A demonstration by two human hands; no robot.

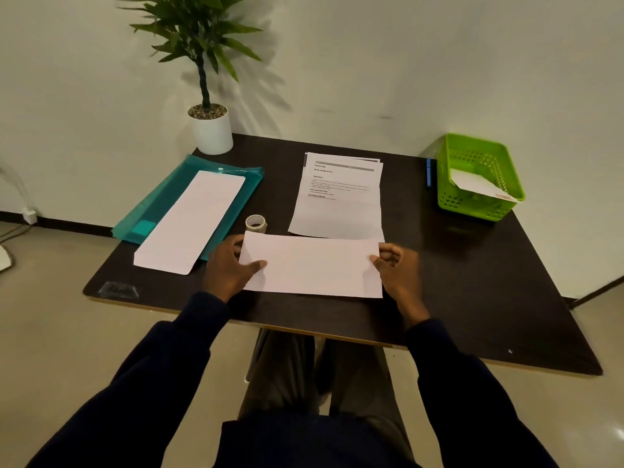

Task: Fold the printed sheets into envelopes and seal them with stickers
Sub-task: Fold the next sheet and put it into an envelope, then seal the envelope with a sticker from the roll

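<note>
A folded white sheet point(312, 266) lies lengthwise near the front of the dark table point(472, 282). My left hand point(229, 268) grips its left end, thumb on top. My right hand point(396, 268) pinches its right end. Behind it lies a stack of printed sheets point(339, 197) with text facing up. A stack of long white envelopes point(192, 221) rests on a teal plastic folder point(243, 184) at the left. A small roll of tape or stickers point(255, 223) stands between the folder and the printed stack.
A green plastic basket point(479, 177) at the back right holds a white folded piece. A blue pen point(428, 172) lies beside it. A potted plant point(211, 130) stands at the back left corner against the wall.
</note>
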